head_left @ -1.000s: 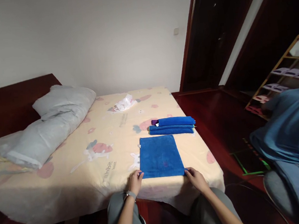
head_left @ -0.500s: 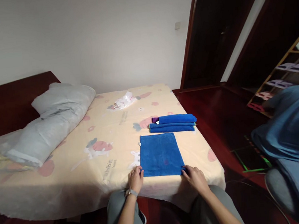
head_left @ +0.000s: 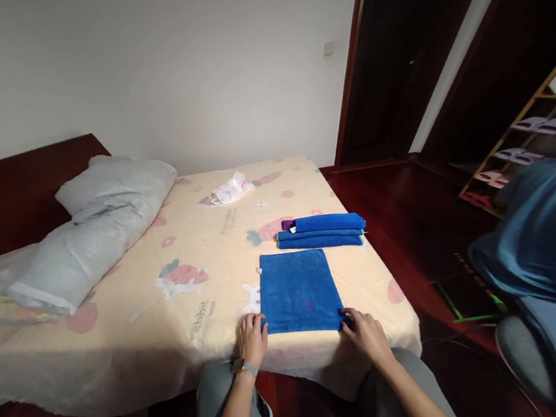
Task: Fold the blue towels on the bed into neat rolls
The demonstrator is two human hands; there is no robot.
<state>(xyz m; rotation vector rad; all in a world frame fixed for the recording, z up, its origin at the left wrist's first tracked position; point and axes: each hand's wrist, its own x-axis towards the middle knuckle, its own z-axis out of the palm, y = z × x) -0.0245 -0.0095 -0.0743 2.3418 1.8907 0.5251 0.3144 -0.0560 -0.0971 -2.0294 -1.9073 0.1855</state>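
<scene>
A square blue towel [head_left: 297, 290] lies flat on the bed near its front edge, a small white tag on its left side. At the towel's near left corner, my left hand [head_left: 253, 338], with a watch on the wrist, has its fingers closed on the edge. My right hand [head_left: 366, 333] pinches the near right corner between thumb and fingers. Just beyond the flat towel lie several folded blue towels [head_left: 320, 236] in long strips, with a bit of purple cloth [head_left: 288, 224] at the left end.
The bed [head_left: 163, 342] has a cream sheet with rabbit and carrot prints. A crumpled white plastic bag [head_left: 232, 188] lies toward the wall. Grey bedding [head_left: 95, 236] is heaped at left. On the right are blue cloth [head_left: 542, 232] and a shoe rack [head_left: 504, 129].
Both hands stay at the towel's near corners, and the towel lies as before. The view has shifted very slightly.
</scene>
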